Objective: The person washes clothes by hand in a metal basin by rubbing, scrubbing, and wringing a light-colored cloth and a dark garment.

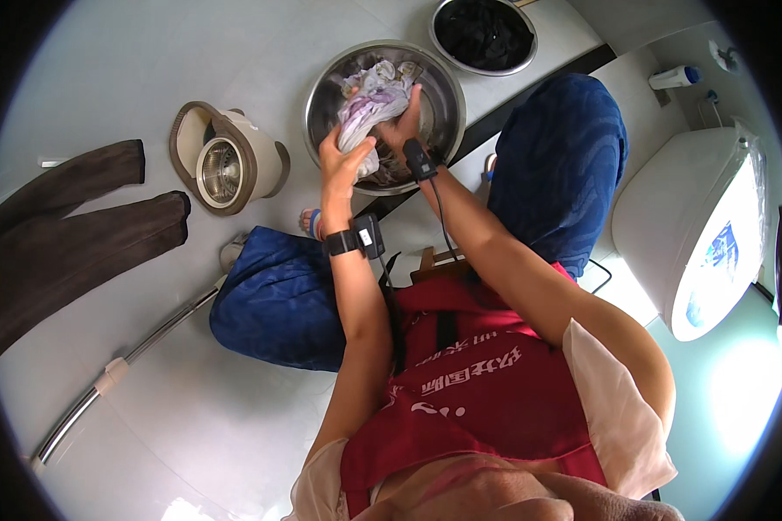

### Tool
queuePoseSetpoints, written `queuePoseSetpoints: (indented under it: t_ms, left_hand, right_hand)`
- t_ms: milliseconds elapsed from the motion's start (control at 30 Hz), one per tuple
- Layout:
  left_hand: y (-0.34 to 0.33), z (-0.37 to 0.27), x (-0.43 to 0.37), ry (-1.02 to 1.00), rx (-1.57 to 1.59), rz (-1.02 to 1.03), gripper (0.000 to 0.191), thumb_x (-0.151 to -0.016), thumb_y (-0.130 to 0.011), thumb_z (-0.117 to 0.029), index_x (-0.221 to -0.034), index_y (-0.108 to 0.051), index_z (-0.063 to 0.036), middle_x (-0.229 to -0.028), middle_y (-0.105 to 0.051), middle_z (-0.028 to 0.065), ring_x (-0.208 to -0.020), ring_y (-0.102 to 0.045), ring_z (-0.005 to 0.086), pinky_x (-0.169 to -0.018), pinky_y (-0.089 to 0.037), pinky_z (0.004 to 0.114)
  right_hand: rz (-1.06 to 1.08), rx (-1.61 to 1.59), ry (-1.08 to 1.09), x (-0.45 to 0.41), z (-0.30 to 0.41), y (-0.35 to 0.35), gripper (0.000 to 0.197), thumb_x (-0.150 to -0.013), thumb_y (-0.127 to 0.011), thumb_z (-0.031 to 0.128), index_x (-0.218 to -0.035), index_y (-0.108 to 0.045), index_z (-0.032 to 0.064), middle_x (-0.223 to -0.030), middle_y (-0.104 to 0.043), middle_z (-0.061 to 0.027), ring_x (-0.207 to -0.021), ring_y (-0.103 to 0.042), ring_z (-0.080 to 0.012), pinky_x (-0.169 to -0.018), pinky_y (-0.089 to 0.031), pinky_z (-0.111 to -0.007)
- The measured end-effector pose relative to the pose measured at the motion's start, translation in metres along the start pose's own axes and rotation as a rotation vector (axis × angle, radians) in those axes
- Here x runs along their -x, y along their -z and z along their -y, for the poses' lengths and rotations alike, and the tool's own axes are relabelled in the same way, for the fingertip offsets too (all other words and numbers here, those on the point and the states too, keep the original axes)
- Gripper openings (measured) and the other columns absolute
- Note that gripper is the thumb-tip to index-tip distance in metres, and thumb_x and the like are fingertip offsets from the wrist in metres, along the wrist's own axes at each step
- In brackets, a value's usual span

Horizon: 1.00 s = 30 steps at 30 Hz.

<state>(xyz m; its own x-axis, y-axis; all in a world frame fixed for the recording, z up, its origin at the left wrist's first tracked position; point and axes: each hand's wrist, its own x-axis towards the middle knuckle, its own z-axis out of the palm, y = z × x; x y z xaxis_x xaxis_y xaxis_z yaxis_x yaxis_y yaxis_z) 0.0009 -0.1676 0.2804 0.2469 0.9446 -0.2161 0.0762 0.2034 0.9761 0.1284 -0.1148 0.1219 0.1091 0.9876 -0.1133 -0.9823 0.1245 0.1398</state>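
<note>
A wet, light-coloured cloth with purple patches [375, 107] is bunched up over a round stainless steel basin [453, 84]. My left hand [344, 156] grips its lower end, thumb across the fabric. From the right, my right hand [403, 124] holds the same cloth against its side, thumb pointing up; its fingers are partly hidden by the cloth. Brownish wet fabric [391, 166] lies in the basin below my hands. Each of my wrists wears a black strap with a small device and a cable.
Dark clothes fill a second metal basin [483, 32] at the upper right. A beige mop bucket with a metal spin basket [225, 172] stands left of the big basin. Brown trousers [104, 221] and a metal pole [169, 322] are further left. A white toilet [658, 202] is at right.
</note>
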Motion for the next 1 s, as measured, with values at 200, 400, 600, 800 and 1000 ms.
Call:
queuePoseSetpoints:
  t_ms: [200, 400, 600, 800, 1000]
  left_hand:
    - [0.05, -0.003, 0.018, -0.081, 0.375, -0.198, 0.058, -0.081, -0.082, -0.016, -0.129, -0.056, 0.0034, -0.115, -0.064, 0.0088, -0.101, -0.063, 0.016, -0.092, -0.049, 0.029]
    - [0.075, 0.02, -0.011, -0.11, 0.645, -0.126, 0.058, -0.093, -0.068, -0.027, -0.14, -0.048, 0.0014, -0.129, -0.059, 0.0125, -0.12, -0.057, 0.0232, -0.103, -0.047, 0.04]
    - [-0.008, 0.038, -0.019, -0.077, -0.576, -0.302, 0.066, -0.069, -0.086, -0.047, -0.105, -0.064, 0.0032, -0.101, -0.068, 0.0224, -0.098, -0.066, 0.0335, -0.086, -0.05, 0.042]
    - [-0.027, 0.082, -0.057, -0.055, -0.712, -0.811, 0.059, -0.066, -0.082, -0.04, -0.097, -0.059, 0.006, -0.095, -0.066, 0.0301, -0.091, -0.063, 0.0465, -0.082, -0.049, 0.05]
    - [0.034, 0.07, -0.096, 0.198, -0.45, -0.654, 0.075, -0.067, -0.08, -0.035, -0.118, -0.057, 0.0143, -0.112, -0.065, 0.0283, -0.103, -0.064, 0.0402, -0.089, -0.05, 0.044]
  right_hand:
    - [0.035, -0.324, -0.363, -0.032, -0.021, -0.073, 0.06, -0.091, -0.067, 0.048, -0.114, -0.054, -0.0059, -0.112, -0.061, -0.0172, -0.105, -0.059, -0.0282, -0.097, -0.048, -0.042]
    - [-0.188, 0.102, -0.416, -0.025, -0.029, -0.046, 0.017, -0.095, -0.069, 0.02, -0.092, -0.059, 0.006, -0.082, -0.06, -0.005, -0.075, -0.06, -0.0165, -0.071, -0.054, -0.032]
    - [-0.274, 0.358, -0.358, -0.026, -0.022, 0.02, 0.034, -0.094, -0.067, 0.043, -0.078, -0.055, 0.0158, -0.071, -0.061, -0.0023, -0.062, -0.059, -0.0152, -0.057, -0.05, -0.03]
    - [-0.383, 0.36, -0.064, -0.003, -0.041, 0.04, 0.021, -0.091, -0.062, 0.033, -0.082, -0.059, 0.0143, -0.077, -0.06, -0.0033, -0.07, -0.058, -0.0195, -0.066, -0.051, -0.037]
    - [-0.496, 0.126, -0.158, 0.0, -0.056, 0.009, 0.017, -0.085, -0.061, 0.028, -0.083, -0.061, 0.0111, -0.079, -0.06, -0.0055, -0.071, -0.056, -0.0246, -0.072, -0.051, -0.041]
